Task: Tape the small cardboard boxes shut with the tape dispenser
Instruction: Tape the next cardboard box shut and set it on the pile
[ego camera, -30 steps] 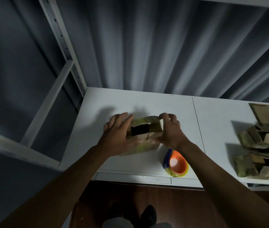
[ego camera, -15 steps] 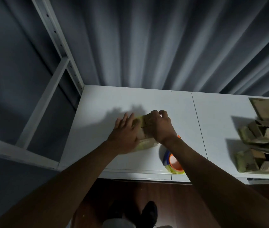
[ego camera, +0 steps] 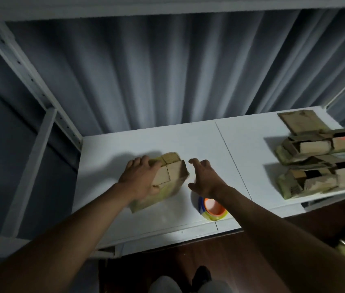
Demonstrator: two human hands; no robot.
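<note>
A small cardboard box [ego camera: 172, 170] stands on the white shelf [ego camera: 205, 142], its top flaps folded down. My left hand [ego camera: 141, 177] presses flat on the box's left side and top, holding the flaps down. Just right of the box hovers my right hand [ego camera: 204, 178], fingers spread, touching nothing. A tape roll [ego camera: 214, 209] with an orange core and a blue and yellow rim lies near the shelf's front edge, partly under my right wrist.
A pile of flattened and half-folded cardboard boxes [ego camera: 319, 159] fills the shelf's right end. A white metal upright [ego camera: 30, 79] rises at the left, a grey curtain [ego camera: 167, 70] hangs behind. Dark floor and my shoes [ego camera: 203, 273] show below the shelf.
My right hand has let go of the box top and drawn back to the right with fingers spread. The left hand stays pressed on the box. The view has tilted and shifted.
</note>
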